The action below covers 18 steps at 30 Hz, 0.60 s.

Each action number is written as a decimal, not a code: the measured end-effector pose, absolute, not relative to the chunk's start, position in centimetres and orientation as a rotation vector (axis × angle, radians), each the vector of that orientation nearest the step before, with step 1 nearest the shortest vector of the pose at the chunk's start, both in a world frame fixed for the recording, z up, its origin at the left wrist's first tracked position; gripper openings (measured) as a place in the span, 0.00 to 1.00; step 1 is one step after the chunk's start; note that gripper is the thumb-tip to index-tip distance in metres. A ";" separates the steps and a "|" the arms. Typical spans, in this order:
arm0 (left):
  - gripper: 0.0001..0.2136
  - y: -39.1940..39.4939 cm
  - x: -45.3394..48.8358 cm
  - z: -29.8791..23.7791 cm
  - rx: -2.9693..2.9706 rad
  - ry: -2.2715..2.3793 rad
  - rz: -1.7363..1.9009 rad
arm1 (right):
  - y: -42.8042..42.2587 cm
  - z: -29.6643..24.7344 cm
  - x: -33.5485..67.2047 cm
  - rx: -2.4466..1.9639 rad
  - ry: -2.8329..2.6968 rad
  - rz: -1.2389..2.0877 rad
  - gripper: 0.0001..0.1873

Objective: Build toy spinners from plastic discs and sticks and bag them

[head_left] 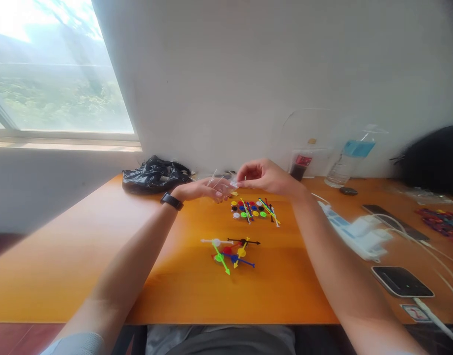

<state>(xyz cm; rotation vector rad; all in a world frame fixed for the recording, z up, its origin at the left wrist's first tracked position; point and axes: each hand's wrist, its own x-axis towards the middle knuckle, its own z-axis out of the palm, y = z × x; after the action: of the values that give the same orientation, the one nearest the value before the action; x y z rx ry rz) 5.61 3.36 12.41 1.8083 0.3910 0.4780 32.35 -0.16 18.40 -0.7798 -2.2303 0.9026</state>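
Above the far part of the table, my left hand [207, 189] has its fingers curled against a crinkled clear plastic bag [226, 185]. A thin whitish strip sticks up by its fingers; I cannot tell what it is. My right hand [265, 176] pinches the bag's right side between thumb and fingers. Just below the hands lie several coloured round discs [244, 215] in rows, with loose coloured plastic arrows [271, 213] beside them. Closer to me is a loose group of arrow spinners, among them a green spinner [219, 257], a yellow spinner [242, 252] and a blue spinner [235, 259].
A black plastic bag [152, 176] sits at the back left. To the right stand a dark drink bottle [301, 162] and a water bottle [347, 160]. A white power strip [354, 230], cables, a phone-like device [402, 281] and a red heap [443, 223] occupy the right side.
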 end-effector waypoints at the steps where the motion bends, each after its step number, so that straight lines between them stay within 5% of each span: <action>1: 0.25 3.4 5.5 12.3 1.803 0.395 0.474 | 0.0 18.3 32.4 -0.756 -2.195 0.903 0.17; 10: 0.24 4.9 3.9 10.2 1.680 0.467 0.509 | 0.6 17.9 32.5 -0.684 -2.065 0.937 0.18; 18: 0.30 6.4 1.8 7.5 1.550 0.528 0.564 | 2.7 13.3 30.4 -0.798 -3.100 1.176 0.21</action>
<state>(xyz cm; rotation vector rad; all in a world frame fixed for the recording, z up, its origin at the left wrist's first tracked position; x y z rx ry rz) 1.80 6.42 7.51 1.5504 0.5276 0.5636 30.44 2.68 13.32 -0.7980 -3.0997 1.1757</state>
